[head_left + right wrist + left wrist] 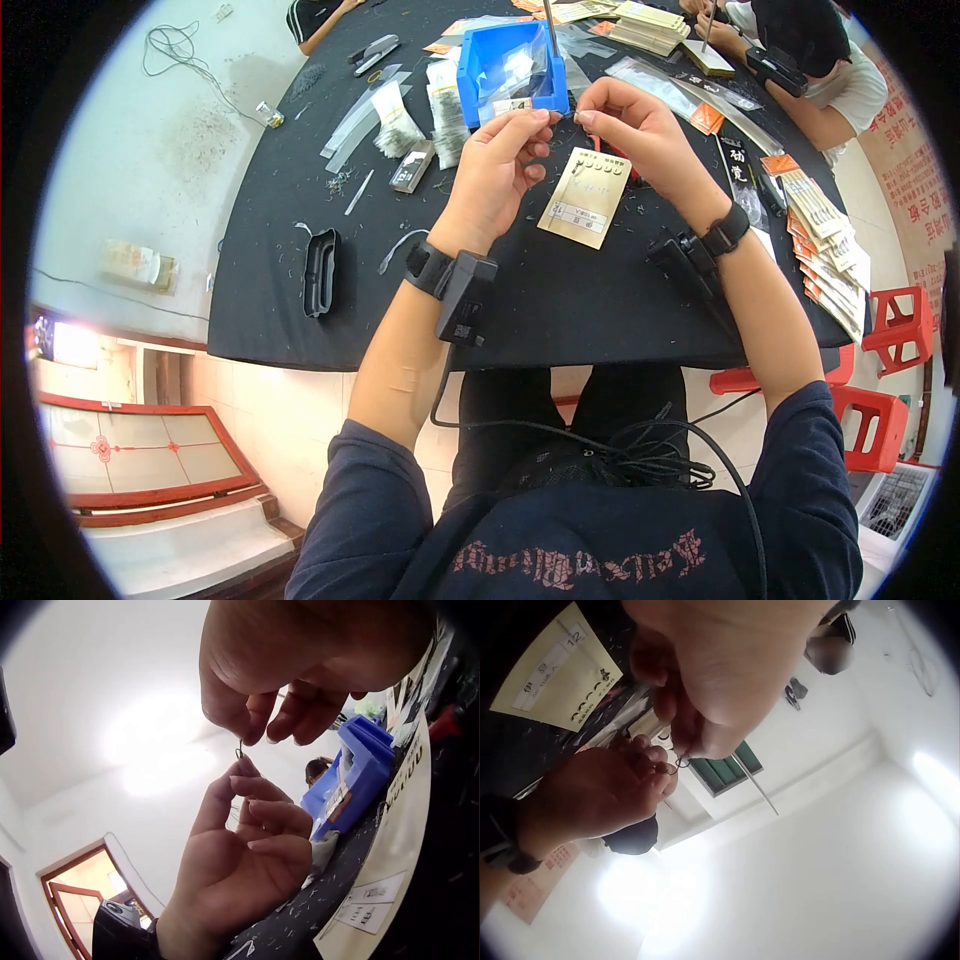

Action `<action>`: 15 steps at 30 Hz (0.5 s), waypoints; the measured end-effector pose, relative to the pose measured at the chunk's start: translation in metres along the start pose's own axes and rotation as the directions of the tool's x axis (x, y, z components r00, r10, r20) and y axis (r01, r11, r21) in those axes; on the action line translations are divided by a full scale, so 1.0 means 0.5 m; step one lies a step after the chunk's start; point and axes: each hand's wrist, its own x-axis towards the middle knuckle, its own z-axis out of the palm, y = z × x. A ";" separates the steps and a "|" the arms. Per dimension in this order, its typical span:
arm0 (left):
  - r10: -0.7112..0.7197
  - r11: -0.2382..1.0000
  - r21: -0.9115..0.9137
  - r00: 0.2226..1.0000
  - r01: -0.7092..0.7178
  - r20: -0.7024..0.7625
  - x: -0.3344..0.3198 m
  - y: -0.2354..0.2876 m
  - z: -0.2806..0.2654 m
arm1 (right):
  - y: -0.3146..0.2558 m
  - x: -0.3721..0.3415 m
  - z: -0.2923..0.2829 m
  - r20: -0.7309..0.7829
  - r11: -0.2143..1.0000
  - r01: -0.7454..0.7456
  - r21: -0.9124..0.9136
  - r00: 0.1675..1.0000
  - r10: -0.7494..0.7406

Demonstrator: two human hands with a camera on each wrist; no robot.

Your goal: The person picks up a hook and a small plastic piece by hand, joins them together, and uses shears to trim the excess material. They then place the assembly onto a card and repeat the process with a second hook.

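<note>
Both hands are raised over the near side of the black table, fingertips almost meeting. Thumb and fingertips of my left hand (500, 165) pinch one end of a small, thin fish hook (239, 751). My right hand (650, 140) pinches at its other end; the left wrist view shows the curved wire of the fish hook (679, 762) between the two hands. Fingertips hide much of it. Below them a cream card (585, 205) lies on the table, with a row of dark hook shapes along its top and a white label lower down.
A blue bin (510, 60) with clear bags stands just beyond the hands. Bundles of thin strands (397, 120), a small box (412, 167) and a black tray (320, 272) lie leftward. Stacked cards (825, 240) line the right edge. Another person (810, 70) works at the far right.
</note>
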 end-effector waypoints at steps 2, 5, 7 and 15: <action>-0.011 0.999 -0.042 1.000 0.011 -0.005 0.000 -0.002 0.001 | 0.002 0.001 -0.001 0.005 0.995 0.038 -0.090 0.999 -0.037; -0.041 0.995 -0.093 0.999 0.041 0.000 0.001 -0.004 -0.001 | 0.004 0.001 0.001 -0.012 0.991 0.055 -0.125 0.998 -0.056; -0.048 0.994 -0.095 0.999 0.048 0.005 0.001 -0.003 0.000 | -0.002 -0.001 0.003 -0.023 0.996 0.019 -0.082 1.000 -0.021; -0.062 0.998 0.023 0.998 0.063 -0.016 -0.002 -0.005 0.003 | -0.004 -0.004 -0.004 0.004 0.988 -0.149 0.043 0.989 0.149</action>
